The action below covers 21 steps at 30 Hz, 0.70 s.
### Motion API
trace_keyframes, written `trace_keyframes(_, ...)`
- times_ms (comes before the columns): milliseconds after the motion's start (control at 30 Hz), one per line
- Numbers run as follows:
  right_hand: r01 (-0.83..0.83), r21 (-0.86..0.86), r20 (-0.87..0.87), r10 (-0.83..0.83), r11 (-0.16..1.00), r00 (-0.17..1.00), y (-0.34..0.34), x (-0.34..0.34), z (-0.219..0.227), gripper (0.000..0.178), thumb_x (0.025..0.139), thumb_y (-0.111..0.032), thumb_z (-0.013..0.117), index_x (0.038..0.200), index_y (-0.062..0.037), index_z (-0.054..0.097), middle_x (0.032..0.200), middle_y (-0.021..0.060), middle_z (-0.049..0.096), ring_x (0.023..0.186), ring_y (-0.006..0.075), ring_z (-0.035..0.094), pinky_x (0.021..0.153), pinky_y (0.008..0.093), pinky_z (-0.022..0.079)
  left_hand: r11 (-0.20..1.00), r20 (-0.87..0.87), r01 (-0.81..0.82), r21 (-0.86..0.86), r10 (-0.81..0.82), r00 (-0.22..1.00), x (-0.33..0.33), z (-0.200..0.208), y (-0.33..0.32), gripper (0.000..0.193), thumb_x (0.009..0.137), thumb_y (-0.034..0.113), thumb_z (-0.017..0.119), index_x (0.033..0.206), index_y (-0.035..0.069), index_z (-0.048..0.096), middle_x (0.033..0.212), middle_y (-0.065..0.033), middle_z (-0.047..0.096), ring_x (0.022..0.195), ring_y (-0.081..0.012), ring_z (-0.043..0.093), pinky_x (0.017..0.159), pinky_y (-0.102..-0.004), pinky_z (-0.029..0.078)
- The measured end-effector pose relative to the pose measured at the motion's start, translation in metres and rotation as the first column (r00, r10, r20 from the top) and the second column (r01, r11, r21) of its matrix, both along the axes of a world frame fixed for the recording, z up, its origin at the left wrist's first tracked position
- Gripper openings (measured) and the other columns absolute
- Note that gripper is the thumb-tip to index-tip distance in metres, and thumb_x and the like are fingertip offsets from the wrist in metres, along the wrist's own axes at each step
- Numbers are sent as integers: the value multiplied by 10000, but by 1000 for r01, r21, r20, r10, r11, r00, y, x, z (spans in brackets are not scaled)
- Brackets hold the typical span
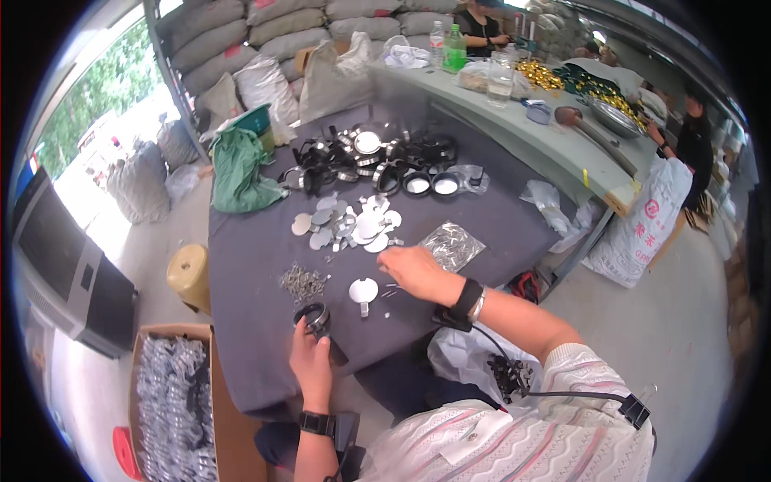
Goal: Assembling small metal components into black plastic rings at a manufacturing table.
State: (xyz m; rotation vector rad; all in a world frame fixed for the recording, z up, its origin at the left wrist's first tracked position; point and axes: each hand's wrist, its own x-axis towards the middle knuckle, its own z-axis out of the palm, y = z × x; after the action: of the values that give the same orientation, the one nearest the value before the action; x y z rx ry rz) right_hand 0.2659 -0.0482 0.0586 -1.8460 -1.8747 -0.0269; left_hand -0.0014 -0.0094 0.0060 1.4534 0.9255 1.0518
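My left hand (312, 363) is closed around a black round ring-shaped part with a handle (313, 315), near the table's front edge. My right hand (419, 273) reaches over the cloth with its fingertips pinched beside a pile of flat silver discs (371, 223); what they hold, if anything, is too small to make out. Between my hands a single silver disc with a tab (363, 291) lies flat. Several thin metal pins (389, 292) are scattered to its right. Small metal pieces (303, 281) form a heap beyond my left hand. A clear bag of metal pins (452, 246) lies beyond my right wrist.
Black and silver round parts (385, 157) are heaped at the back of the dark-clothed table (257, 281). A green bag (239, 177) sits at its left corner. A cardboard box (229, 418) of clear-wrapped items stands at lower left. Two people work around the long bench (514, 120).
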Motion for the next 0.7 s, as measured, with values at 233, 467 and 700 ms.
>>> trace_keyframes(233,-6,37,28,5,999,1000,30,67,23,413,726,-272,743,1001,-15,572,996,178,592,977,367,571,812,445,468,998,58,25,-62,-21,998,-2,8,-6,515,838,-18,538,1340,0,427,1021,-66,580,793,-88,535,691,-205,449)
trace_keyframes(467,593,694,-322,-561,408,763,67,252,121,574,656,-227,760,1082,56,499,1059,245,534,1008,394,500,885,451,410,1000,49,-13,1,13,999,-2,5,-5,542,816,-13,543,1345,12,429,860,12,494,693,-38,457,573,-169,407)
trace_keyframes(700,806,566,-586,-603,172,540,79,416,120,914,559,-266,859,1240,93,365,1248,294,461,1220,413,397,1037,420,337,990,32,7,-142,-3,999,0,19,-16,533,862,-12,544,1377,26,412,1024,-10,564,911,-95,525,837,-217,426)
